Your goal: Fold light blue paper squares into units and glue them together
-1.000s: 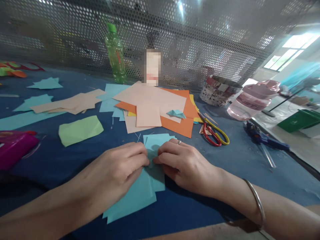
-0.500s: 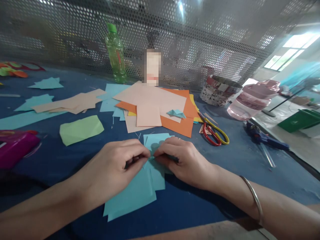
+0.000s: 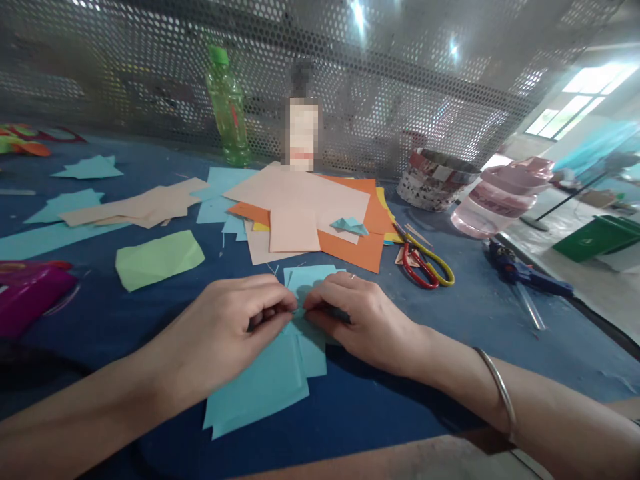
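My left hand (image 3: 245, 310) is closed, thumb and index finger pinched together over several overlapping blue paper sheets (image 3: 260, 387). My right hand (image 3: 357, 307) faces it in the same pinch, the fingertips of both almost meeting. A small piece of blue paper (image 3: 299, 312) seems to be held between them, mostly covered by the fingers. Just beyond the hands, cream, orange and yellow sheets are piled up, with a cream sheet (image 3: 294, 230) on top. A small folded blue paper shape (image 3: 350, 225) rests on that pile.
Scissors (image 3: 425, 263) with red and yellow handles lie right of the pile, a glue gun (image 3: 530, 273) farther right. A pink bottle (image 3: 495, 200), a paper-covered pot (image 3: 435, 180) and a green bottle (image 3: 227, 113) stand behind. Green paper (image 3: 160, 260) and a magenta object (image 3: 35, 297) lie left.
The view has shifted slightly. Both hands keep their pinch, fingertips still close together; the small blue paper between them shows less than before.
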Motion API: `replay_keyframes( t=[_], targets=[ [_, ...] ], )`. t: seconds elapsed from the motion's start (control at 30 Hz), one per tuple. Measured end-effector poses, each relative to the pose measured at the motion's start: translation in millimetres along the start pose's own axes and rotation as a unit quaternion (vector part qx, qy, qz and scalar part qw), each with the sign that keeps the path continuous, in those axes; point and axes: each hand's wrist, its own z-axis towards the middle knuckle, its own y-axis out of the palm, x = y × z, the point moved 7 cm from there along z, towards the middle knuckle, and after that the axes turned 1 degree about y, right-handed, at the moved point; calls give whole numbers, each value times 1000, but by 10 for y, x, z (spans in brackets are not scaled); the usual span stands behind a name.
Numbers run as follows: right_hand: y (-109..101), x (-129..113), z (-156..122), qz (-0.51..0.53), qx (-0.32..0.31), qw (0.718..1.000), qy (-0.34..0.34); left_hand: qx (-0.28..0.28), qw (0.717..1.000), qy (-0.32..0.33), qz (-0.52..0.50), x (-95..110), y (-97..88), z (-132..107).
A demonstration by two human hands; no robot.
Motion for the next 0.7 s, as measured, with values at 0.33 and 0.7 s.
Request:
replay_keyframes(
  t=[0.33,0.7],
  targets=[
    [17,-27,-22,-18,15,999,-32,-13,1000,13,21,12,33,-19],
    [19,-141,-95,-83,-2,987,-134,-46,995,70,62,101,67,-54]
  ],
)
